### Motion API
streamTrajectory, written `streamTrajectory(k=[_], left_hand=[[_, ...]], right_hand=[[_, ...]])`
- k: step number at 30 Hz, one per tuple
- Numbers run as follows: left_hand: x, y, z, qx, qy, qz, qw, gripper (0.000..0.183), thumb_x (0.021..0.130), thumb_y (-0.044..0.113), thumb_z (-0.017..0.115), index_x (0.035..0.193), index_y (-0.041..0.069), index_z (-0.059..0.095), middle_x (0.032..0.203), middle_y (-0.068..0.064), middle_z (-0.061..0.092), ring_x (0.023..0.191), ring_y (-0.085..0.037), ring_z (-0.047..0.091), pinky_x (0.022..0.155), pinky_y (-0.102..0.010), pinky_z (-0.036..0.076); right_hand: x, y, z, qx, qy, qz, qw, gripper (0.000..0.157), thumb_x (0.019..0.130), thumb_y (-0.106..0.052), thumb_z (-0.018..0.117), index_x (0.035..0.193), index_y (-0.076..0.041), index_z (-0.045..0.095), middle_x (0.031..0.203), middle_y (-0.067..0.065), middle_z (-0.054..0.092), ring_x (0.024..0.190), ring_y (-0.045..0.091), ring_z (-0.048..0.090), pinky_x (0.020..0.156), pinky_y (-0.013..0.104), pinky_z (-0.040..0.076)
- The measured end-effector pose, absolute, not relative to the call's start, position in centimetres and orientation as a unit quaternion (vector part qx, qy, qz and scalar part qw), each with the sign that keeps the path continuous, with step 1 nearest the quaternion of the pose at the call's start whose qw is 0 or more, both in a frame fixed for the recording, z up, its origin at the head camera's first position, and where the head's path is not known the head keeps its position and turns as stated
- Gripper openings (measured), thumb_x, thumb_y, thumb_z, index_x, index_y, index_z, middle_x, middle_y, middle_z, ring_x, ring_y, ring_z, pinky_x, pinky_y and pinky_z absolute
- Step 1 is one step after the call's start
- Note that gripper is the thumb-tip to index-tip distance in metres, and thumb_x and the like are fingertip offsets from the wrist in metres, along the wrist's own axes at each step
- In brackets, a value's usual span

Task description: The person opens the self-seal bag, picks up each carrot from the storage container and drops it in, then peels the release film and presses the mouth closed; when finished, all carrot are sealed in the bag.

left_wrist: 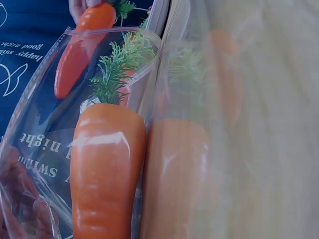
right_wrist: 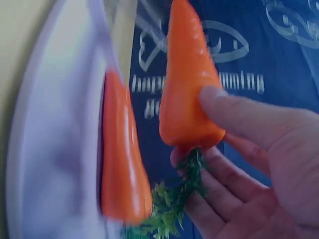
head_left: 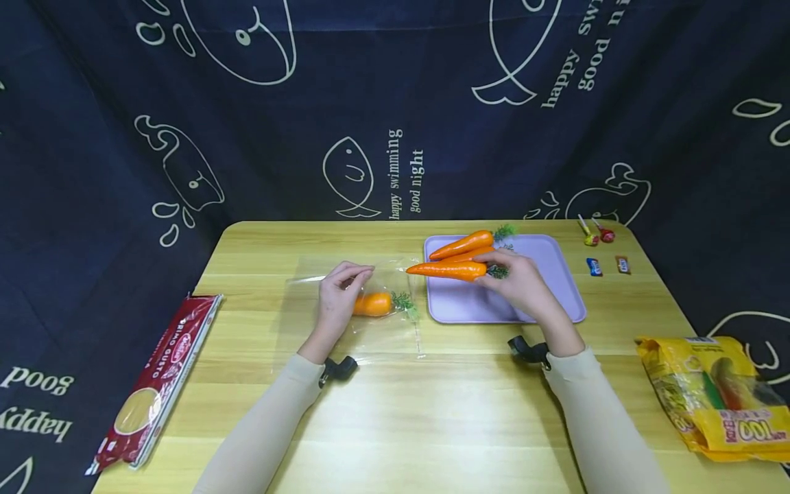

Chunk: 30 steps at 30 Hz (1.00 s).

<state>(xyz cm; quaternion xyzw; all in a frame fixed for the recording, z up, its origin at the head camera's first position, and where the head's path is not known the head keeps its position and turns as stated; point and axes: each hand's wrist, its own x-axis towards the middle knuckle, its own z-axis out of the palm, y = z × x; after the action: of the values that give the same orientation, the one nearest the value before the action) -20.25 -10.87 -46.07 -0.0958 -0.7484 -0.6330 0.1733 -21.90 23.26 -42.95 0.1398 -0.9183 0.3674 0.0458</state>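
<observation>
The cloth (head_left: 265, 165) says "good night", packet (head_left: 157, 377) "GUSTO", bag (head_left: 716, 401) "100".

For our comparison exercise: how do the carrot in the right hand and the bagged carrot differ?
The held carrot is gripped by the right hand; the bagged carrot lies inside the clear bag. In the head view the held carrot's tip shows; the bagged carrot's is behind the left hand. Both are orange with green tops.

Out of my sight
My left hand (head_left: 338, 296) covers the tip of the bagged carrot (head_left: 376, 304); lettering on the blue candy (head_left: 594, 267) is too small to read.
</observation>
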Motion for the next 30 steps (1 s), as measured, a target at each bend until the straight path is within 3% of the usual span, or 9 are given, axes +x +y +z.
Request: streamTrajectory(k=[9, 14, 24, 30], left_hand=[[-20.4, -10.9, -46.4, -0.098, -0.746, -0.636, 0.171, 0.014, 0.091, 0.007, 0.071, 0.102, -0.001, 0.076, 0.096, -0.016, 0.069, 0.079, -0.008, 0.058, 0.065, -0.012, 0.048], [-20.4, -10.8, -46.5, -0.103, -0.741, -0.642, 0.167, 0.015, 0.091, 0.006, 0.071, 0.102, -0.002, 0.076, 0.097, -0.017, 0.069, 0.082, -0.009, 0.060, 0.070, -0.011, 0.051], [-20.5, -10.7, -46.7, -0.114, -0.730, -0.657, 0.149, 0.015, 0.091, 0.005, 0.071, 0.103, -0.005, 0.075, 0.098, -0.019, 0.068, 0.088, -0.009, 0.063, 0.079, -0.013, 0.055], [-21.4, -10.8, -48.4, -0.116, -0.731, -0.658, 0.142, 0.015, 0.091, 0.005, 0.072, 0.102, -0.003, 0.076, 0.096, -0.018, 0.068, 0.088, -0.008, 0.064, 0.077, -0.012, 0.055]], right_hand=[[-22.5, 15.1, -44.1, 0.182, -0.915, 0.359, 0.025, 0.038, 0.085, -0.021, 0.080, 0.122, -0.016, 0.071, 0.128, 0.006, 0.066, 0.112, 0.026, 0.065, 0.094, 0.045, 0.054], [-22.9, 12.0, -44.6, 0.178, -0.917, 0.358, 0.011, 0.036, 0.084, -0.025, 0.081, 0.118, -0.017, 0.072, 0.115, 0.002, 0.068, 0.103, 0.021, 0.065, 0.088, 0.040, 0.055], [-24.1, 8.7, -46.2, 0.197, -0.934, 0.298, 0.022, 0.036, 0.084, -0.032, 0.081, 0.115, -0.015, 0.074, 0.112, 0.003, 0.072, 0.099, 0.019, 0.066, 0.089, 0.037, 0.054], [-24.2, 8.3, -46.8, 0.204, -0.943, 0.261, 0.014, 0.043, 0.088, -0.040, 0.076, 0.124, -0.016, 0.071, 0.118, 0.005, 0.072, 0.102, 0.021, 0.067, 0.090, 0.039, 0.054]])
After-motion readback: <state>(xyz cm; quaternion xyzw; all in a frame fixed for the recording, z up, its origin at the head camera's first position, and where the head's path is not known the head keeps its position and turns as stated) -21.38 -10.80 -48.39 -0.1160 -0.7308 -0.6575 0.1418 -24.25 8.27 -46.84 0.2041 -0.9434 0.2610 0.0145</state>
